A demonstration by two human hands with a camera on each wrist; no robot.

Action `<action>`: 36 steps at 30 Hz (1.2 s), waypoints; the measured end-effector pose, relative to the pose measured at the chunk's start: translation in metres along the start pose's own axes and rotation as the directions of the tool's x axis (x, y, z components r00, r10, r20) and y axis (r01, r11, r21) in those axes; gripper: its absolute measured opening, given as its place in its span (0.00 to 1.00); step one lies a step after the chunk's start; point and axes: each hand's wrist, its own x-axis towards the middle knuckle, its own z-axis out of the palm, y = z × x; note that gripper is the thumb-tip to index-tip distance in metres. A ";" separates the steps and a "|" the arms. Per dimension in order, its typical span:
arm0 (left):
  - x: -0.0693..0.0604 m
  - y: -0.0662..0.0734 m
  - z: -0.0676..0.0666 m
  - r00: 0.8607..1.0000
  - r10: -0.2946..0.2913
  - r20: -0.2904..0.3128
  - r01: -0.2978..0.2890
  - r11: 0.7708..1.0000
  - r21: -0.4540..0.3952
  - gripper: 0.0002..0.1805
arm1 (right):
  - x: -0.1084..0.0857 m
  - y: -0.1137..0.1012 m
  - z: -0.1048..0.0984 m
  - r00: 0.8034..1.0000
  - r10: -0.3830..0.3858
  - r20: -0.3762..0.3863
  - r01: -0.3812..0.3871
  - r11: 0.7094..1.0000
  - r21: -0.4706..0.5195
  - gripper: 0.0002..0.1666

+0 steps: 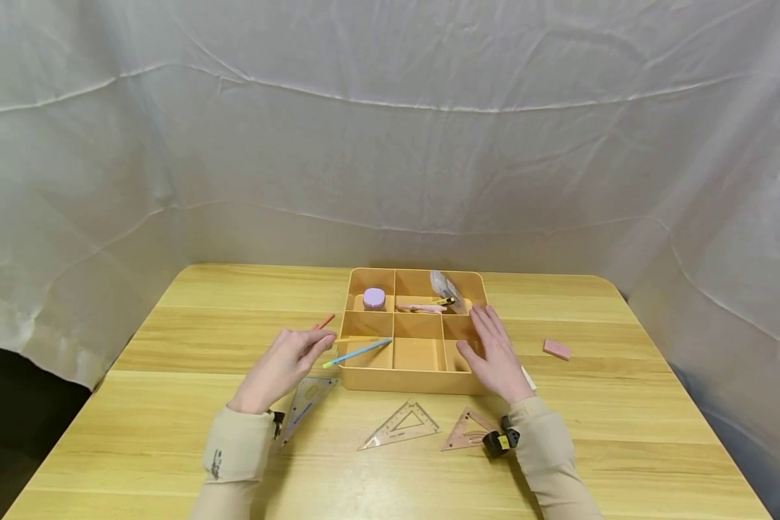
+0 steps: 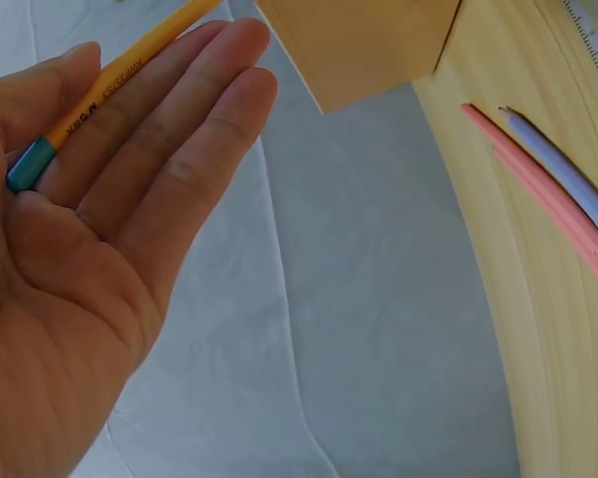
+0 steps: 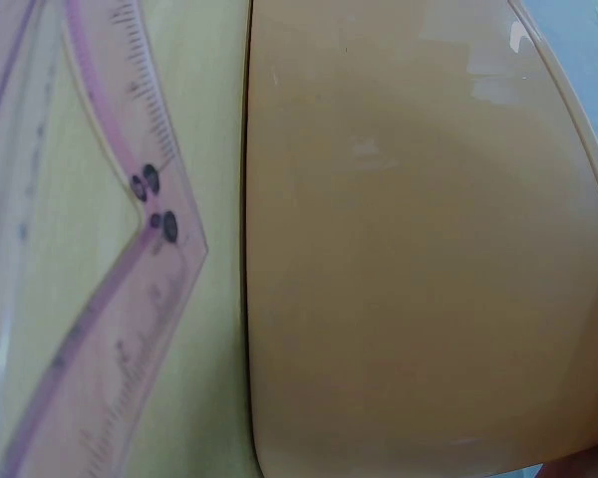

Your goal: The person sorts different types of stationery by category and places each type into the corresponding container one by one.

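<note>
A yellow pencil (image 2: 130, 75) with a teal end is pinched between the thumb and fingers of my left hand (image 1: 282, 368), the fingers reaching out nearly straight alongside it. Its far end extends over the front-left compartment of an orange tray (image 1: 409, 380). My right hand (image 1: 496, 357) lies relaxed and spread at the tray's right edge, grasping nothing, its thumb over the front-right compartment. Across the front-left compartment slants a blue pencil (image 1: 357, 353), its green end jutting past the tray's corner. A pink pencil (image 2: 538, 189) and a purple pencil (image 2: 563, 164) lie side by side on the table (image 1: 169, 440). Dark lettering runs along the yellow barrel (turned about, and too small for me to read with certainty). More dark print marks my left cuff (image 1: 237, 444), equally illegible; scale marks line the pink set square (image 3: 130, 100), their figures blurred.
</note>
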 end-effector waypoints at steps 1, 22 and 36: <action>0.000 0.000 0.000 1.000 -0.001 0.005 0.001 1.000 0.001 0.11 | 0.000 0.000 0.000 1.000 -0.001 -0.001 0.001 1.000 -0.001 0.41; 0.003 0.000 0.006 0.996 -0.039 0.076 0.035 0.998 0.053 0.12 | 0.000 -0.001 0.000 1.000 -0.002 -0.003 0.002 1.000 -0.003 0.41; 0.003 0.001 0.009 0.993 -0.051 0.107 0.046 0.998 0.051 0.11 | -0.001 0.001 0.000 1.000 -0.007 -0.005 0.007 1.000 -0.015 0.41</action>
